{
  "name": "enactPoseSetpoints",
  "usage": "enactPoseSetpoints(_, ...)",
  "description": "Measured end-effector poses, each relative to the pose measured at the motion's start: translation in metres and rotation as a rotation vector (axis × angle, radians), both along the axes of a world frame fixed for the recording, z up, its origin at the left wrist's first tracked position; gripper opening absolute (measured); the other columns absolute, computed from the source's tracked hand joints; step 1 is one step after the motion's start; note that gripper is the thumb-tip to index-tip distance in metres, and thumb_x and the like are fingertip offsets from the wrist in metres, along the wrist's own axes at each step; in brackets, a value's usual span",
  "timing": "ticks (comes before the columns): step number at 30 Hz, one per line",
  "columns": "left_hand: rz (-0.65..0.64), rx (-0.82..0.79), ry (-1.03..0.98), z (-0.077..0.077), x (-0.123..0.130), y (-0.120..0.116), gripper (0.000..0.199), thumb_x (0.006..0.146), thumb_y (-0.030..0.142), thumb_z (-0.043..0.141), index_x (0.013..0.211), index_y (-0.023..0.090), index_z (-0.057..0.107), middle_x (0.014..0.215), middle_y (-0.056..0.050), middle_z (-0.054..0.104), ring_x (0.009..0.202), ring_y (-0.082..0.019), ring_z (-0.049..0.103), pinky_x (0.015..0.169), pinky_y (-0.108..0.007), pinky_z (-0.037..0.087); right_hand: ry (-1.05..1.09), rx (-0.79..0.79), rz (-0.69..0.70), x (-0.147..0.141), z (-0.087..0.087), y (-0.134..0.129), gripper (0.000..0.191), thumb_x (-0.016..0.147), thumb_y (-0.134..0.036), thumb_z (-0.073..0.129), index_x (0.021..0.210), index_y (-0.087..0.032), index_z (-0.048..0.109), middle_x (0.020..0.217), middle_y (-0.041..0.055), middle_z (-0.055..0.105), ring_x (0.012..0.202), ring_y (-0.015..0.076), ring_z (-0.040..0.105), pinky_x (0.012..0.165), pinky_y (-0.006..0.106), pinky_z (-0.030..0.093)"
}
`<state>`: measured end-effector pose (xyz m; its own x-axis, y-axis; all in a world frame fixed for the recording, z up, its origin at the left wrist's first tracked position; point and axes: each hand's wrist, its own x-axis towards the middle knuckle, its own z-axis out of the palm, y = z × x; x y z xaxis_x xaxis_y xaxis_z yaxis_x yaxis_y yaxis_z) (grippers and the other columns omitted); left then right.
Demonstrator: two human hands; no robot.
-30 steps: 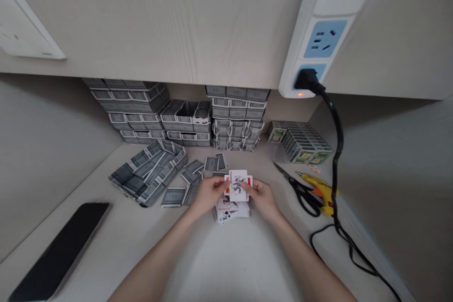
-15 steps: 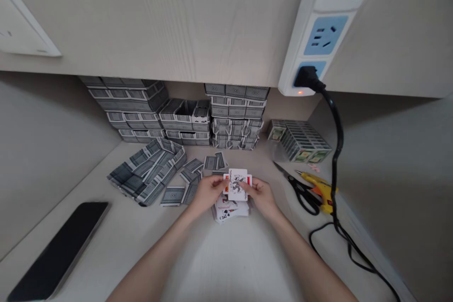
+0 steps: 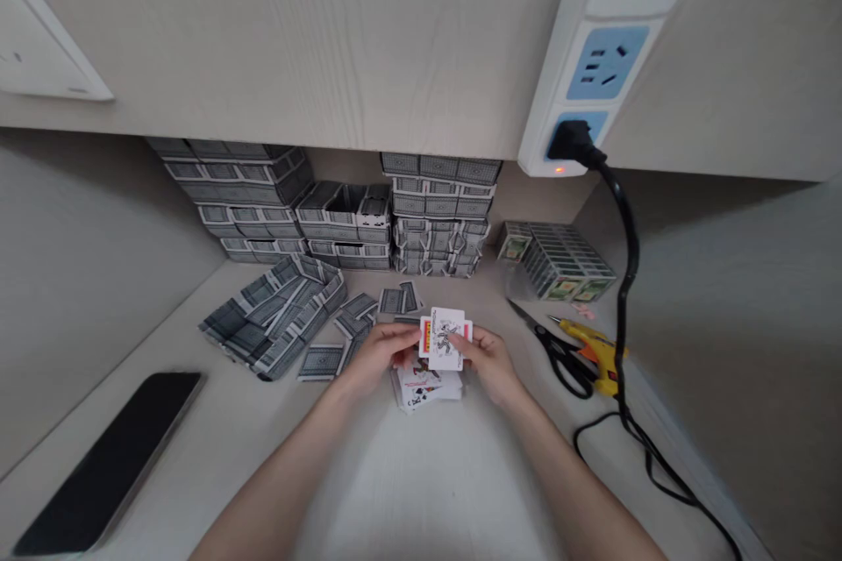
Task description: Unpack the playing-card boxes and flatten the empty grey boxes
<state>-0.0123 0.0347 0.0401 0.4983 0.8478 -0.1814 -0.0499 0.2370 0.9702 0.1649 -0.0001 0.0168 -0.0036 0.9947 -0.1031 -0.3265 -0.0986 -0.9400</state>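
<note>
Joker card (image 3: 445,349) is held upright across a red-marked card (image 3: 426,337), just above the face-up pile (image 3: 431,384). Right hand (image 3: 490,364): grip clamped on the joker card, thumb on its face, fingers behind. Left hand (image 3: 376,358): fingertips at the left edge of the red-marked card; can't tell if that grip is pinched or just touching. Handling: the right thumb should press lightly, or the card could bow or skid on the one behind. Best to square the joker card against the red-marked card with small fingertip nudges, left side steadying the edge, not pushing; check the overhang matches both sides before pressing firmer. Keep the lower edges off the pile, since a snag could shift the alignment. Edges: card-built stacks (image 3: 439,200) and the overhanging panel (image 3: 342,61) bound the back, so lifts there should stay low. On the left, face-down cards (image 3: 322,361) lie near the left hand, with the card-built tray (image 3: 267,324) beyond. On the right, scissors (image 3: 567,361) aim their tip toward the back, yellow glue gun (image 3: 592,349) beside them, black cable (image 3: 630,263) hanging past. Best room for moving is the surface (image 3: 414,482) between the forearms, toward the wearer; sideways sweeps are riskier.
</note>
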Motion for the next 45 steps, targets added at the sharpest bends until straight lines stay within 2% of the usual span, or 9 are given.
enactPoseSetpoints(6, -0.061, -0.146, -0.089, -0.004, -0.001, -0.001, 0.031, 0.068, 0.039, 0.063, 0.076, 0.010, 0.065, 0.063, -0.004, 0.058, 0.051, -0.007, 0.044, 0.050, -0.020, 0.032, 0.002, 0.013, -0.014, -0.001, 0.002, -0.001, 0.033, 0.059, -0.036, 0.072, 0.084, -0.016, 0.067, 0.073, 0.0044, 0.070, 0.062, 0.0180, 0.064, 0.059, 0.030, 0.049)
enactPoseSetpoints(11, -0.056, -0.110, -0.038, -0.004, 0.002, -0.001, 0.033, 0.066, 0.041, 0.063, 0.071, 0.009, 0.065, 0.062, -0.004, 0.059, 0.054, -0.009, 0.048, 0.051, -0.020, 0.035, -0.107, 0.081, -0.055, -0.002, 0.001, 0.000, 0.030, 0.060, -0.037, 0.070, 0.081, -0.015, 0.067, 0.069, 0.0040, 0.069, 0.061, 0.0179, 0.063, 0.058, 0.029, 0.048)
enactPoseSetpoints(15, -0.009, -0.017, 0.063, -0.001, 0.007, -0.004, 0.033, 0.063, 0.041, 0.066, 0.073, 0.010, 0.067, 0.059, -0.001, 0.060, 0.051, -0.008, 0.047, 0.047, -0.019, 0.033, -0.206, 0.120, -0.105, -0.003, -0.004, -0.002, 0.028, 0.064, -0.039, 0.066, 0.079, -0.015, 0.065, 0.064, 0.0029, 0.068, 0.058, 0.0167, 0.061, 0.056, 0.028, 0.048)
enactPoseSetpoints(20, 0.118, -0.024, 0.089, -0.009, 0.016, -0.008, 0.039, 0.057, 0.042, 0.069, 0.080, 0.010, 0.068, 0.067, -0.004, 0.064, 0.058, -0.012, 0.053, 0.054, -0.022, 0.042, -0.334, 0.147, -0.151, -0.003, -0.013, -0.005, 0.028, 0.067, -0.040, 0.063, 0.074, -0.013, 0.063, 0.060, 0.0017, 0.064, 0.053, 0.0142, 0.057, 0.051, 0.025, 0.045)
enactPoseSetpoints(29, 0.200, -0.119, 0.078, -0.011, 0.019, -0.009, 0.033, 0.049, 0.038, 0.073, 0.067, 0.012, 0.065, 0.061, -0.002, 0.063, 0.054, -0.012, 0.055, 0.055, -0.024, 0.045, -0.200, 0.058, -0.099, -0.006, -0.005, -0.004, 0.027, 0.058, -0.040, 0.070, 0.068, -0.015, 0.064, 0.059, 0.0025, 0.066, 0.055, 0.0159, 0.059, 0.053, 0.027, 0.046)
enactPoseSetpoints(35, 0.187, 0.073, 0.181, -0.019, 0.019, -0.009, 0.032, 0.059, 0.043, 0.065, 0.061, 0.012, 0.061, 0.053, 0.002, 0.053, 0.051, -0.009, 0.047, 0.049, -0.021, 0.037, -0.106, 0.000, -0.067, -0.007, -0.003, -0.006, 0.029, 0.054, -0.036, 0.074, 0.072, -0.014, 0.067, 0.060, 0.0020, 0.067, 0.052, 0.0141, 0.058, 0.052, 0.026, 0.045)
enactPoseSetpoints(39, 0.265, 0.374, 0.374, -0.020, 0.021, -0.015, 0.034, 0.072, 0.043, 0.052, 0.054, 0.015, 0.050, 0.049, 0.004, 0.040, 0.050, -0.008, 0.038, 0.047, -0.020, 0.029, -0.049, -0.044, -0.023, -0.011, 0.001, -0.009, 0.030, 0.053, -0.036, 0.074, 0.072, -0.014, 0.067, 0.059, 0.0016, 0.066, 0.050, 0.0135, 0.057, 0.051, 0.026, 0.046)
enactPoseSetpoints(42, 0.317, 0.624, 0.503, -0.016, 0.024, -0.020, 0.035, 0.079, 0.039, 0.043, 0.053, 0.016, 0.043, 0.054, 0.003, 0.041, 0.055, -0.009, 0.038, 0.052, -0.021, 0.028, -0.054, -0.060, -0.018, -0.015, 0.002, -0.011, 0.029, 0.052, -0.038, 0.074, 0.068, -0.014, 0.067, 0.053, 0.0000, 0.064, 0.043, 0.0114, 0.053, 0.045, 0.024, 0.043)
enactPoseSetpoints(45, 0.314, 0.709, 0.571, -0.014, 0.024, -0.021, 0.035, 0.082, 0.037, 0.038, 0.054, 0.016, 0.043, 0.056, 0.001, 0.044, 0.057, -0.010, 0.040, 0.054, -0.022, 0.028, -0.074, -0.045, -0.010, -0.017, 0.003, -0.013, 0.027, 0.050, -0.037, 0.075, 0.060, -0.014, 0.064, 0.047, -0.0022, 0.059, 0.038, 0.0091, 0.048, 0.040, 0.021, 0.041)
